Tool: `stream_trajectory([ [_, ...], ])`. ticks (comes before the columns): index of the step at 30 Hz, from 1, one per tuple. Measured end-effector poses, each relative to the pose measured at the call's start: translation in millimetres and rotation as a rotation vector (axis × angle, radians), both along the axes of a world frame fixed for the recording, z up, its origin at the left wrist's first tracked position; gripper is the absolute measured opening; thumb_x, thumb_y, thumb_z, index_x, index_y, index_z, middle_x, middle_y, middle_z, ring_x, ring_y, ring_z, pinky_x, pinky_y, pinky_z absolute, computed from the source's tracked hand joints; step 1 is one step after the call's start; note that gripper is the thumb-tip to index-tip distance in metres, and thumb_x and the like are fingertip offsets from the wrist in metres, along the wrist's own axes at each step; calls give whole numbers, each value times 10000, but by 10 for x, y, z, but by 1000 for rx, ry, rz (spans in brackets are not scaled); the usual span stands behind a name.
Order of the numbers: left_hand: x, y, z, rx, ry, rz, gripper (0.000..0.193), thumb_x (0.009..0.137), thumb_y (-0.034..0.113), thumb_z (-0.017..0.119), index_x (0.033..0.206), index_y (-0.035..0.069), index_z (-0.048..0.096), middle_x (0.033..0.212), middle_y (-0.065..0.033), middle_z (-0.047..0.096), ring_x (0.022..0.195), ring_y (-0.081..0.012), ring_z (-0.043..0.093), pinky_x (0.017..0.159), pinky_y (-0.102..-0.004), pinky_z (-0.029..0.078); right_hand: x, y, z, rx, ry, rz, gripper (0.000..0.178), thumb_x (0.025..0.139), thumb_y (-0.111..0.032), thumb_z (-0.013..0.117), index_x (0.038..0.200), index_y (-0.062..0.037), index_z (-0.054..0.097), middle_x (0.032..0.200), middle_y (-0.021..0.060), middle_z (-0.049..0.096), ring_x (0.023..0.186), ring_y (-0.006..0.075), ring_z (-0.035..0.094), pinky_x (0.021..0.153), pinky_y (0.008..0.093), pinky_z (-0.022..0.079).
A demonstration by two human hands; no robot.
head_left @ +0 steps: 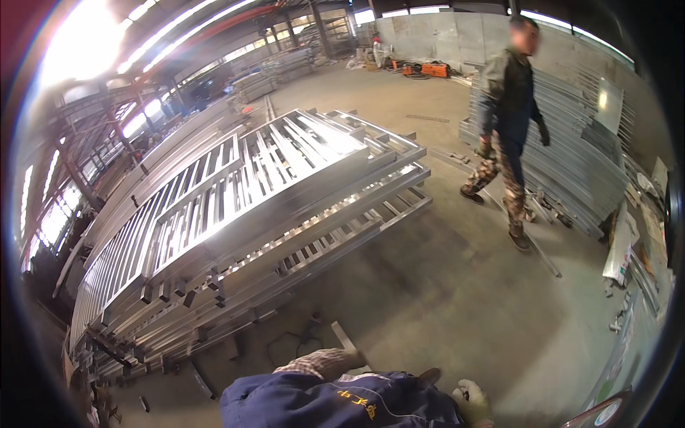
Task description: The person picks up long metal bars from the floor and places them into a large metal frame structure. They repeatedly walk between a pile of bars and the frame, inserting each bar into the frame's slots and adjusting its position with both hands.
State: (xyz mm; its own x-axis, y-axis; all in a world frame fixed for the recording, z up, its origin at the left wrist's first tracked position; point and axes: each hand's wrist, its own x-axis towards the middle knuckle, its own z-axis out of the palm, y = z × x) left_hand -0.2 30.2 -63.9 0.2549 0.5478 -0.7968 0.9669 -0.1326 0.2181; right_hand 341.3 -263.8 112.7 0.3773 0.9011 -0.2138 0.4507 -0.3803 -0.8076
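Observation:
At the bottom edge, my left arm in a checkered sleeve crosses in front of my dark blue work garment. Only a dim edge of my left hand [354, 360] shows at the cuff, and its fingers are hidden. Beside it a flat metal strip [342, 334] slants across the floor and passes behind the arm. To the right of the garment hangs my right hand [470, 399] in a pale glove, its fingers curled in; what they hold, if anything, is hidden. Ahead and to the left lies a stack of silvery barred metal frames [264, 214], apart from both hands.
A co-worker [508, 107] in camouflage trousers walks at the right. Behind them lean ribbed metal panels [571, 157]. A long thin bar [535, 253] lies on the floor. Orange equipment [434, 70] stands by the far wall. Loose metal pieces [202, 381] lie near the stack.

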Motion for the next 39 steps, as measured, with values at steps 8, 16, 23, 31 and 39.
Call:
stream_trajectory([
  [8, -573, 442, -41, -72, 52, 643, 501, 938, 454, 718, 1264, 81, 793, 1165, -121, 798, 1087, -256, 746, 948, -410, 568, 1411, 1610, 402, 2, -101, 52, 345, 940, -208, 750, 1225, -14, 750, 933, 135, 792, 803, 208, 753, 794, 361, 613],
  [16, 1419, 1554, -608, -136, -139, 395, 523, 933, 507, 743, 1270, 111, 794, 1181, -97, 804, 1112, -285, 743, 974, -432, 566, 2889, 2330, -655, 150, -8, -97, 334, 957, -183, 739, 1230, 9, 740, 940, 121, 786, 825, 192, 742, 809, 361, 599],
  [23, 3847, 3852, -524, -91, -149, -42, 521, 944, 500, 729, 1304, 126, 777, 1260, -104, 792, 1169, -273, 743, 1026, -431, 555, 4345, 2162, -1044, -475, 244, -464, 416, 1003, -326, 671, 1229, 18, 732, 1083, 163, 758, 960, 240, 722, 898, 388, 567],
  [31, 6919, 5200, 157, 54, -432, -98, 412, 987, 373, 719, 1239, 55, 789, 1160, -136, 809, 1098, -217, 748, 961, -391, 571, 4591, 849, -1461, -508, 837, -1148, 406, 1037, -351, 616, 1255, -28, 726, 1050, 144, 770, 925, 270, 755, 812, 412, 588],
  [39, 9298, 4278, 453, -283, -366, -255, 415, 988, 362, 724, 1201, 10, 780, 971, -84, 801, 863, -177, 742, 840, -356, 588, 5876, 940, -1892, -752, 152, -281, 407, 954, -384, 676, 1219, -93, 777, 1193, 191, 775, 1081, 375, 759, 915, 499, 583],
])
